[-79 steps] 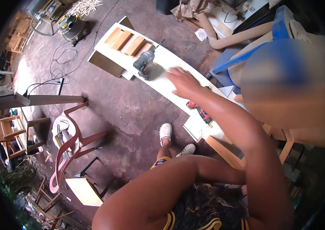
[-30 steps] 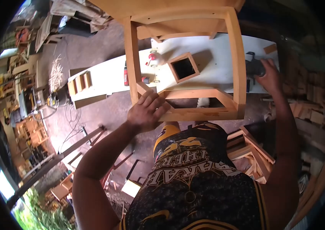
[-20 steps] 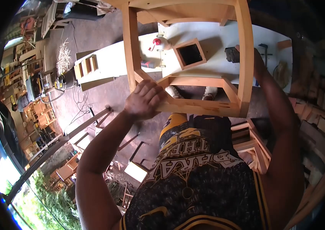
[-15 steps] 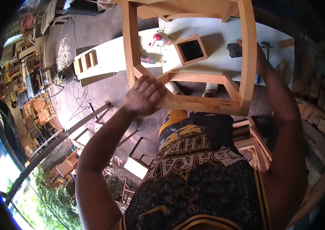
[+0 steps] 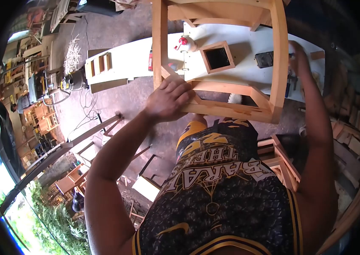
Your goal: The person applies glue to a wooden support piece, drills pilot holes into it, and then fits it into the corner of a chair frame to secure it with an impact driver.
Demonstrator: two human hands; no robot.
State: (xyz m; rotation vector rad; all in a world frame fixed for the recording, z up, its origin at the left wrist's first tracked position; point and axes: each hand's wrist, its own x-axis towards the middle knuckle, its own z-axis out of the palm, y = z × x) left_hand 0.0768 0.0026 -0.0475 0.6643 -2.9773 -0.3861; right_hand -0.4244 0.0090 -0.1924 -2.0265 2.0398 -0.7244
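My left hand [image 5: 170,98] is wrapped round the near left corner of a wooden frame [image 5: 278,63], which stands over the white work surface [image 5: 248,38]. To the right of the frame, my right hand [image 5: 299,59] is over the surface beside a black object [image 5: 264,59] and a hammer; its fingers are blurred, so what it holds, if anything, cannot be made out. Inside the frame's outline lie a square wooden box [image 5: 217,57] with a dark interior and a white bottle with a red top [image 5: 185,43].
A long pale board [image 5: 124,59] extends left, bearing small wooden slats [image 5: 101,63]. A red tool [image 5: 150,59] lies by the frame's left leg. Wooden pieces [image 5: 279,163] are stacked beside my body at the right. Cables lie on the floor at the left.
The frame and my left hand appear shifted right in the view. My right hand has left the black object and moved right, towards the hammer.
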